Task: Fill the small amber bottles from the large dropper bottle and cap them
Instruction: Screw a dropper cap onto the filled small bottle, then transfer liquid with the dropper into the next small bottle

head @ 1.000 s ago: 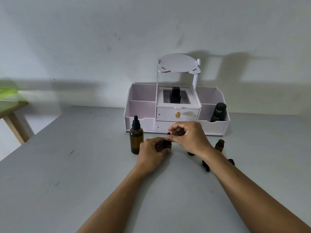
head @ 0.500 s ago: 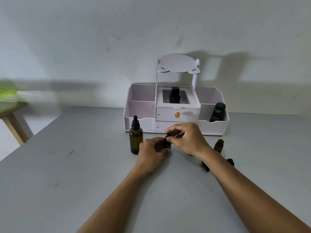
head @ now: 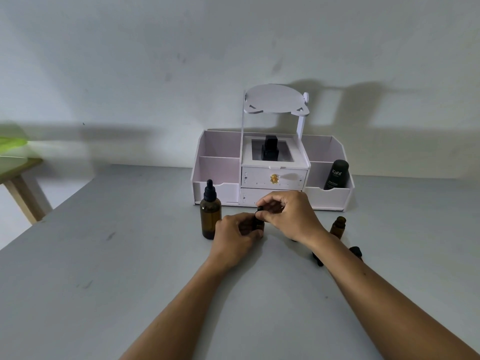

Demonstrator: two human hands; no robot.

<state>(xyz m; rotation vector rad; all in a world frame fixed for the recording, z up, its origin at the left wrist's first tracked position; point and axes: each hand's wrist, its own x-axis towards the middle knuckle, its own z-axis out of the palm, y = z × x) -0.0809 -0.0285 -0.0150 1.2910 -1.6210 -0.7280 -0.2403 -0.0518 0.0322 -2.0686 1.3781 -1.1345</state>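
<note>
Gripping a small amber bottle (head: 258,224) near the middle of the grey bench (head: 117,268), the left hand (head: 235,236) wraps its fingers around the bottle's body so that only a dark sliver shows between them. The right hand (head: 288,215) comes in from three o'clock and pinches a black cap (head: 259,209) between thumb and forefinger right on the bottle's neck; whether the cap is fully seated cannot be told, since the fingers hide the join.

At about nine o'clock from the hands, just beside the left knuckles, the large dropper bottle (head: 210,214) stands upright with its black dropper top in place. At three o'clock, past the right wrist, a second small amber bottle (head: 338,226) stands upright and uncapped. Nearer the viewer, at about four o'clock, two loose black caps lie on the bench on either side of the right forearm: one (head: 317,259) on its inner side, the other (head: 355,252) on its outer side. A dark object also peeks out under the right wrist, too hidden to identify.

At twelve o'clock, against the wall, a white organizer (head: 220,172) sits with open side compartments and two central drawers. A dark tube marked "Kahf" (head: 336,174) leans in its right front compartment, and a black bottle (head: 270,149) sits in the central recess. At far nine o'clock a wooden table leg (head: 24,198) stands off the bench.
</note>
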